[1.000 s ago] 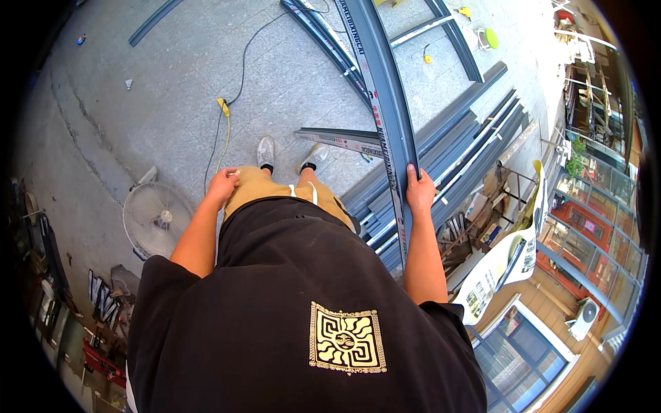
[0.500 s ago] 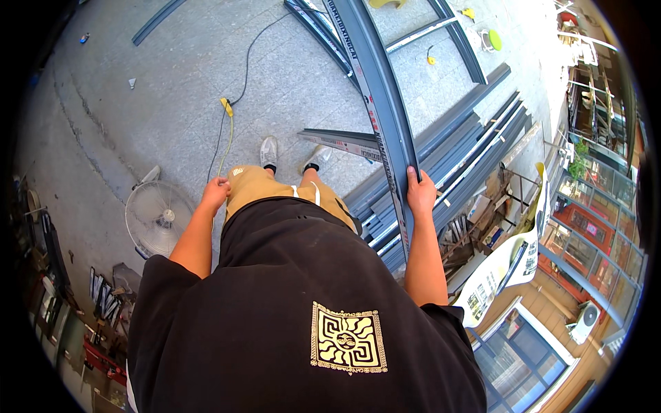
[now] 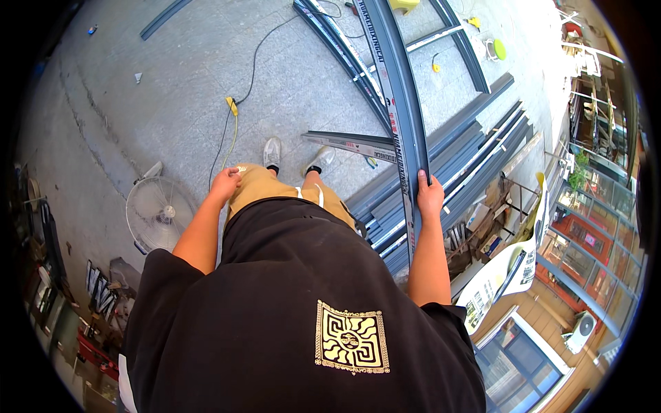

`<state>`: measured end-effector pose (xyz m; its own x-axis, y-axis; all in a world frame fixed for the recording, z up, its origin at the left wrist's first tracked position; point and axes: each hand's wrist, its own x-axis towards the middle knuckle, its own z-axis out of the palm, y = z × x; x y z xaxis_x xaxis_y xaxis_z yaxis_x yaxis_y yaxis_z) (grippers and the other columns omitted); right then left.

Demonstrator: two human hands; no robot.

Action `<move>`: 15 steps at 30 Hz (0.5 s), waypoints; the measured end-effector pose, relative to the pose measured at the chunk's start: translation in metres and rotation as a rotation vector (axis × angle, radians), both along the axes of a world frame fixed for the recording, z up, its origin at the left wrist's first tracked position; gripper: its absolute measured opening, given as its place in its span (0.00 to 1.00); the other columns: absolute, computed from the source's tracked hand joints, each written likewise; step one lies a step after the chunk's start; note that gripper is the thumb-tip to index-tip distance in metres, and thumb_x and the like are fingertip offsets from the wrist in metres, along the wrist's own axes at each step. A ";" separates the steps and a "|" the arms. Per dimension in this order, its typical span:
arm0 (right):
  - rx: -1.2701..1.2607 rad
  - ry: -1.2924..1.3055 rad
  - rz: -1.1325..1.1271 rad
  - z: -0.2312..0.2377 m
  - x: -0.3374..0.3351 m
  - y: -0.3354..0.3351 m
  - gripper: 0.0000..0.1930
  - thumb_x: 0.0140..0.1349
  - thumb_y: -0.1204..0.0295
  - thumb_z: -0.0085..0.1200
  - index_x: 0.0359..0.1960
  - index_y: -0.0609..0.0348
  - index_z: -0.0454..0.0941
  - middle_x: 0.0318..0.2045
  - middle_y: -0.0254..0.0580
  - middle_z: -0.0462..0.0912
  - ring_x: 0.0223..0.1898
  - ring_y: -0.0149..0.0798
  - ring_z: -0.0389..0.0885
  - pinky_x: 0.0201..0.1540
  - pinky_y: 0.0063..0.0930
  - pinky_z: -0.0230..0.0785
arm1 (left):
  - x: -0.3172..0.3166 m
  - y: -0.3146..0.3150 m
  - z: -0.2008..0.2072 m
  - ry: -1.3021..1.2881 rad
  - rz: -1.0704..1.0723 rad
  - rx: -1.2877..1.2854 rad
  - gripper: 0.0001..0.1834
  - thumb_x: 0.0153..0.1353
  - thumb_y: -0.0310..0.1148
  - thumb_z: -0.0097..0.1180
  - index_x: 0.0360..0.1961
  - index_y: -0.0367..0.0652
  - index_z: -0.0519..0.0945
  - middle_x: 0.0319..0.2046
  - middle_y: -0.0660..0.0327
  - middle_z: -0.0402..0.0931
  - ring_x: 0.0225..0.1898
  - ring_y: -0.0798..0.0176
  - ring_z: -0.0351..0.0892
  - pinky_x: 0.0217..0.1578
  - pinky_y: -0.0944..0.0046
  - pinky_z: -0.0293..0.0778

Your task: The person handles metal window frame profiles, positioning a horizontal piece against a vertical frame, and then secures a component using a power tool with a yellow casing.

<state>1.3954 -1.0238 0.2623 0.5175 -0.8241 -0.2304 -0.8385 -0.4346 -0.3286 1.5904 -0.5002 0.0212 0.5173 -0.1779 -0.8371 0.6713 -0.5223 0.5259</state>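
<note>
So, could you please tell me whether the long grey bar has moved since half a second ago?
Yes, the upper stretch of the long grey bar has swung right, closer to the metal frame lying on the floor.

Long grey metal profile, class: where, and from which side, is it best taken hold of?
Probably by the right long edge of the grey profile, from the person's right, where the right grip holds it: it is slim and runs lengthwise ahead, with that edge facing right.
</note>
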 end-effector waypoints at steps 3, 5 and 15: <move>0.025 -0.017 -0.002 0.001 -0.002 0.000 0.27 0.73 0.46 0.55 0.43 0.62 0.87 0.28 0.51 0.86 0.32 0.48 0.85 0.42 0.40 0.74 | -0.003 0.009 -0.004 0.000 -0.019 0.005 0.21 0.72 0.35 0.56 0.62 0.35 0.77 0.42 0.57 0.84 0.38 0.65 0.83 0.43 0.62 0.79; 0.059 -0.017 -0.044 0.000 -0.008 -0.003 0.29 0.73 0.46 0.56 0.43 0.66 0.87 0.28 0.45 0.86 0.31 0.38 0.82 0.41 0.35 0.73 | -0.002 0.014 -0.005 0.012 -0.054 0.001 0.21 0.74 0.36 0.55 0.63 0.37 0.76 0.43 0.58 0.83 0.39 0.65 0.83 0.42 0.62 0.78; 0.008 -0.054 -0.124 -0.012 -0.028 -0.011 0.29 0.74 0.48 0.55 0.42 0.69 0.86 0.30 0.51 0.87 0.34 0.42 0.84 0.43 0.38 0.74 | -0.011 0.021 -0.002 0.027 0.034 0.050 0.21 0.70 0.35 0.58 0.59 0.34 0.79 0.41 0.55 0.85 0.37 0.65 0.84 0.41 0.62 0.79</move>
<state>1.3672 -1.0347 0.2507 0.4238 -0.8807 -0.2116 -0.8666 -0.3263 -0.3776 1.5796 -0.4789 0.0195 0.4994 -0.1183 -0.8582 0.7025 -0.5245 0.4811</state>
